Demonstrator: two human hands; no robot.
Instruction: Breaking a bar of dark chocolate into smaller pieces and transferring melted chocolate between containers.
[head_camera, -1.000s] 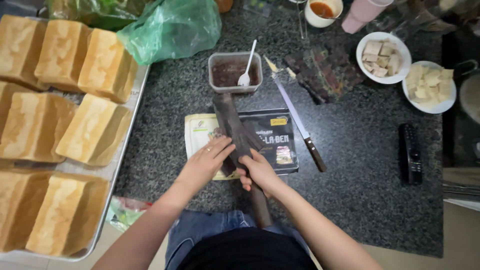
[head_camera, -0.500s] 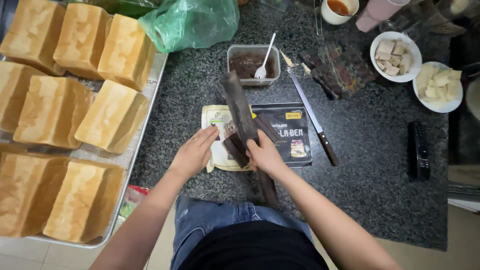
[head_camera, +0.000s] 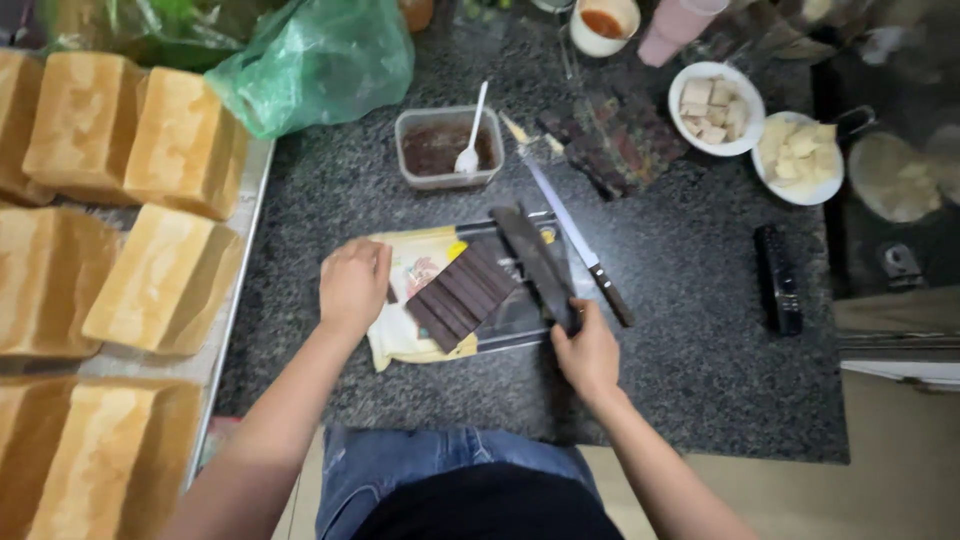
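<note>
Chocolate bar (head_camera: 462, 297) lies on its opened wrapper (head_camera: 412, 300) in the middle of the dark granite counter (head_camera: 690, 380), turned at a slant so its ridged rows run diagonally; the wrapper under it seems to serve as a clean mat. Far bigger than any of this is the metal tray (head_camera: 235, 290) at the left edge, packed with golden loaves (head_camera: 165, 280). Above the bar sits a green plastic bag (head_camera: 315, 62), then a clear tub (head_camera: 447, 147) of dark bits with a white spoon (head_camera: 471, 140) standing in it (within easy reach of the work). Two white bowls (head_camera: 716, 108) of pale cubes stand to the upper right.

Left hand (head_camera: 352, 283) rests curled on the wrapper's left end, pinning it down beside the bar. Right hand (head_camera: 587, 352) is clamped around the handle of a broad dark cleaver (head_camera: 535, 262), its blade laid across the bar's right end. A slim second knife (head_camera: 575, 235) lies loose just beyond.
</note>
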